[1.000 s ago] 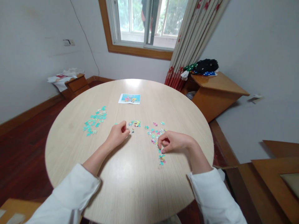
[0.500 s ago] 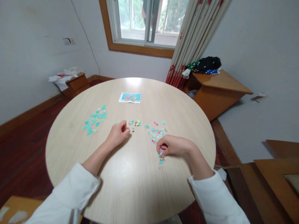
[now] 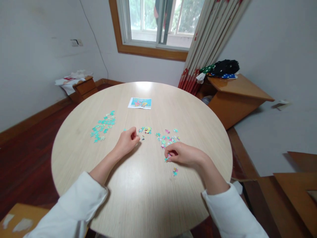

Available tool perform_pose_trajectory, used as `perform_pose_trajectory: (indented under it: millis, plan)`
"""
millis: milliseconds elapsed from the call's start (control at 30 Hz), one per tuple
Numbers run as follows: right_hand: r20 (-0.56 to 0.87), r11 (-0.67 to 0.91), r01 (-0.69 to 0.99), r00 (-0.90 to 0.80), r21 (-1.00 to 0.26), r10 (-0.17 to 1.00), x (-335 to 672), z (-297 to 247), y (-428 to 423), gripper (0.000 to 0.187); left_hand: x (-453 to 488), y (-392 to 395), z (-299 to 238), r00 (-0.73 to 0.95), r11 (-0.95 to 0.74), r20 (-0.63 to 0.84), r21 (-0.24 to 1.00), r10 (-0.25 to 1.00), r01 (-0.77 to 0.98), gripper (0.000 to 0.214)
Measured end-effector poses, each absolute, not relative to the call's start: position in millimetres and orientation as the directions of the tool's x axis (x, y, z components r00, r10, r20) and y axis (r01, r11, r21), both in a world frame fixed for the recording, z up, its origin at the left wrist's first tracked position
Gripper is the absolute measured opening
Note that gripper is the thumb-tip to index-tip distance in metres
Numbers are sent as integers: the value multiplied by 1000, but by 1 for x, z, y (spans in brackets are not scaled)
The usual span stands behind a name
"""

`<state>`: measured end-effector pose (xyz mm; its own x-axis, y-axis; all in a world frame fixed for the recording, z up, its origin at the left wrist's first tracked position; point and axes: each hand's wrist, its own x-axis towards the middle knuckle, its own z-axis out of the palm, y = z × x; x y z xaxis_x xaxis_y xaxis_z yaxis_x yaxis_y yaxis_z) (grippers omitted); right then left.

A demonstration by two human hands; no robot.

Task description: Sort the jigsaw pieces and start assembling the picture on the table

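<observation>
Small jigsaw pieces lie on a round pale wooden table (image 3: pixel 138 195). My left hand (image 3: pixel 127 142) rests curled on the tabletop, fingers closed, just left of a small joined cluster of yellow and blue pieces (image 3: pixel 146 130). My right hand (image 3: pixel 182 154) is curled with fingertips pinched on a puzzle piece (image 3: pixel 167 159) at the near edge of a scatter of multicoloured pieces (image 3: pixel 167 138). A couple of loose pieces (image 3: pixel 175 171) lie just in front of that hand. Both arms wear white sleeves.
A pile of turquoise pieces (image 3: pixel 102 126) lies at the left of the table. A reference picture card (image 3: pixel 140 102) sits at the far middle. A wooden cabinet (image 3: pixel 232 96) with dark clothes stands at the right by a curtain; a low wooden box (image 3: pixel 83 86) is at the left wall.
My right hand has drawn back a little towards me and to the left, leaving a couple of pieces on the table in front of it. My left hand has barely moved.
</observation>
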<state>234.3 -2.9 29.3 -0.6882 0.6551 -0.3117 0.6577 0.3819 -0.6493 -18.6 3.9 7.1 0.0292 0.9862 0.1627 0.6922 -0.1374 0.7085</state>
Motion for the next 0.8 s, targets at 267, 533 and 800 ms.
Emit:
perform_pose_trajectory:
  millis: [267, 533, 800]
  plan:
    - [-155, 535, 626, -719, -568, 677, 221, 29, -13, 10, -14, 0, 10, 43, -150, 165, 723, 985, 674, 15]
    - [-79, 621, 572, -766, -536, 637, 216, 24, -16, 11, -7, -8, 11, 115, -182, 141, 737, 983, 651, 13]
    - [-87, 539, 573, -731, -617, 677, 205, 26, -17, 10, -1, -14, 10, 288, -244, 100, 817, 952, 523, 10]
